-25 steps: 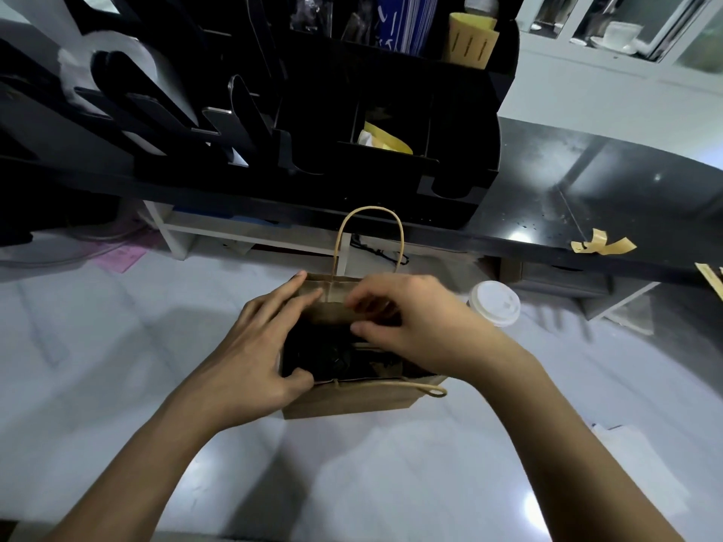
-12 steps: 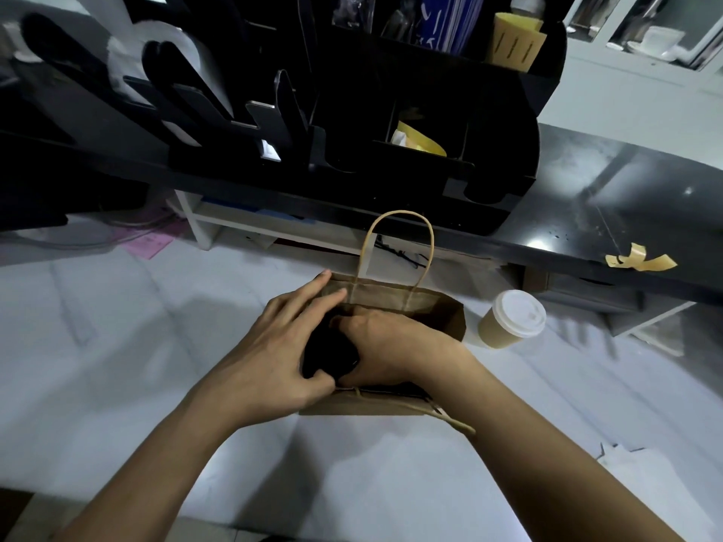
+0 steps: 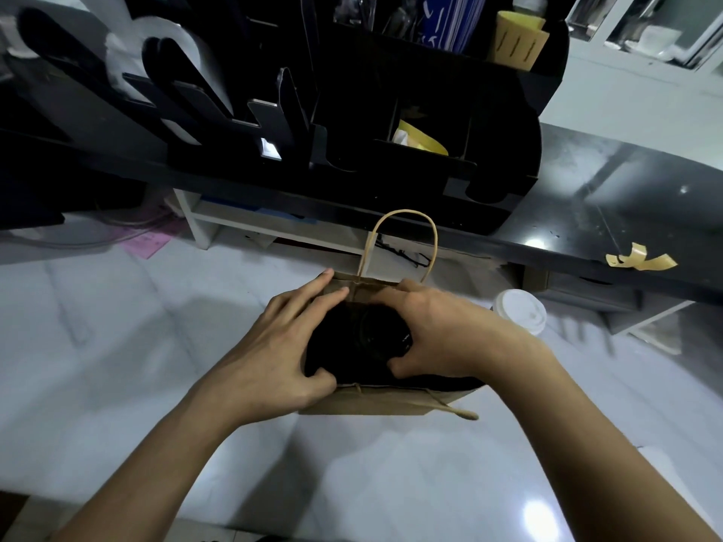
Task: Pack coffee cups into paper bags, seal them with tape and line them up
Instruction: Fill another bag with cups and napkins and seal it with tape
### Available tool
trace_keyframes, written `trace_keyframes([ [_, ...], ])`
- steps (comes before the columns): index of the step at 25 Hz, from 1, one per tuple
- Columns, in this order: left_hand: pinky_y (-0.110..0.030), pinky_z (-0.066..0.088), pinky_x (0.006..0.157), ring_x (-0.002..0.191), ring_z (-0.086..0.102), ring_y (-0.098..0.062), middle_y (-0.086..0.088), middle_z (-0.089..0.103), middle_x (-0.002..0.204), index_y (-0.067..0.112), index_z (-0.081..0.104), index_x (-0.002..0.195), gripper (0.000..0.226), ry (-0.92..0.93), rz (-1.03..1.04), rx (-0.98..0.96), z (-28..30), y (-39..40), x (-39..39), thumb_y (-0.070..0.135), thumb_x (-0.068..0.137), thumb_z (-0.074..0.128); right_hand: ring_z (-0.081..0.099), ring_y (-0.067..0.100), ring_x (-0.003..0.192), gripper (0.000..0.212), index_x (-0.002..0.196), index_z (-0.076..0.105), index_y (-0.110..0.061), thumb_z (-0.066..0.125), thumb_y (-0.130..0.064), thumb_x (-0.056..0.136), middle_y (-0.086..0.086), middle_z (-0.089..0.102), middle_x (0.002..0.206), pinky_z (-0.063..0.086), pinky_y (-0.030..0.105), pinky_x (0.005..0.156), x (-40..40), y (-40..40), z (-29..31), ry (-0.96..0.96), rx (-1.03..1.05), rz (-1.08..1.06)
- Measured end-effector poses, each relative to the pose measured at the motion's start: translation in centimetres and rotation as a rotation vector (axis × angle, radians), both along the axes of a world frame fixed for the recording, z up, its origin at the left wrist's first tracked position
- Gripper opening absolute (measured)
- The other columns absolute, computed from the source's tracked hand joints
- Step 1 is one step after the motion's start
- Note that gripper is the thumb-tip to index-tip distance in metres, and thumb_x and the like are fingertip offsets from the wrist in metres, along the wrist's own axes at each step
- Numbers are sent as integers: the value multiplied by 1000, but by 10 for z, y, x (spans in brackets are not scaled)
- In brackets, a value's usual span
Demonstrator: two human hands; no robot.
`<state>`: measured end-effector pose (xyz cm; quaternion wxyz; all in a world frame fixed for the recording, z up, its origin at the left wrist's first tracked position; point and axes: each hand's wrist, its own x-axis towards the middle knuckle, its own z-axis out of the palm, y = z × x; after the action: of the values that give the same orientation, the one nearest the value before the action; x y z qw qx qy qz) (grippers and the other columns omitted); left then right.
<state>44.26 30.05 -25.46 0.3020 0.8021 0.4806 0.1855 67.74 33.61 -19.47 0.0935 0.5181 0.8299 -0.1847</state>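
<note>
So the paper bag (image 3: pixel 375 400) is sitting upright mid-tabletop (image 3: pixel 117 346), toward the far edge. The left hand (image 3: pixel 270 361) and right hand (image 3: pixel 442 338) are resting on its open mouth, one on each side. A lidded cup (image 3: pixel 522 312) is standing just right of the bag. Behind everything, an organizer (image 3: pixel 391 111) is sitting on a raised counter (image 3: pixel 626 197), with tape scraps (image 3: pixel 639 260) lying toward its right.

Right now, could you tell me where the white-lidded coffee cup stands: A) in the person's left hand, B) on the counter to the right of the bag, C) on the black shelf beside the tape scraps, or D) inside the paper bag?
B: the coffee cup stands on the white counter just right of the paper bag, behind the right hand.
</note>
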Motion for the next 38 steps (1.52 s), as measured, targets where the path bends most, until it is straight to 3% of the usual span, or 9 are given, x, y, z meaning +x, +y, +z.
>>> trace_keyframes([
  [3,-37,37,109,147,10,-7,38,-9,159,52,13,153,94,-1,-7,8,-1,1,0,49,70,56,59,20,105,80,144,44,-31,81,-43,75,-4,51,125,58,37,88,6,-1,-1,-60,14,-21],
  [10,-32,33,106,146,12,-6,38,-10,159,52,13,153,94,5,-12,18,-2,1,1,44,70,58,60,22,106,85,147,40,-26,83,-43,76,1,53,128,57,32,85,8,5,-19,-80,42,-36],
  [16,-35,35,108,147,11,-8,38,-10,158,51,13,153,93,4,-11,14,-1,1,0,48,70,56,58,19,107,86,150,35,-28,81,-44,78,-1,50,133,50,26,82,8,3,-24,-61,-17,-1],
  [22,-29,32,106,145,12,-4,38,-10,158,52,13,153,95,-17,-6,14,-2,1,0,48,68,56,53,17,100,88,147,32,-33,79,-46,73,-2,47,125,55,31,79,17,0,-12,24,182,3],
  [27,-28,32,104,146,11,-4,37,-10,159,52,14,153,95,-14,-6,16,-2,1,1,42,70,59,58,20,103,81,144,39,-26,81,-43,77,2,50,125,57,33,83,10,5,-23,-65,114,-28],
  [32,-30,32,106,146,10,-4,38,-10,158,51,13,153,95,-9,0,12,-2,2,1,43,70,60,56,16,103,83,142,39,-34,80,-49,71,-7,51,127,49,25,81,2,7,-17,102,47,17],
  [35,-30,31,108,147,7,-3,39,-11,158,50,12,154,97,-10,2,1,-1,2,2,42,70,61,56,16,110,86,146,38,-33,81,-45,73,-6,51,131,53,32,93,-14,7,-17,134,6,86],
  [38,-30,31,109,147,7,-3,38,-10,158,48,15,154,96,-13,2,-1,-1,1,1,42,70,60,58,24,111,87,148,38,-26,82,-40,74,1,53,127,54,39,94,-26,10,-24,97,-18,129],
])
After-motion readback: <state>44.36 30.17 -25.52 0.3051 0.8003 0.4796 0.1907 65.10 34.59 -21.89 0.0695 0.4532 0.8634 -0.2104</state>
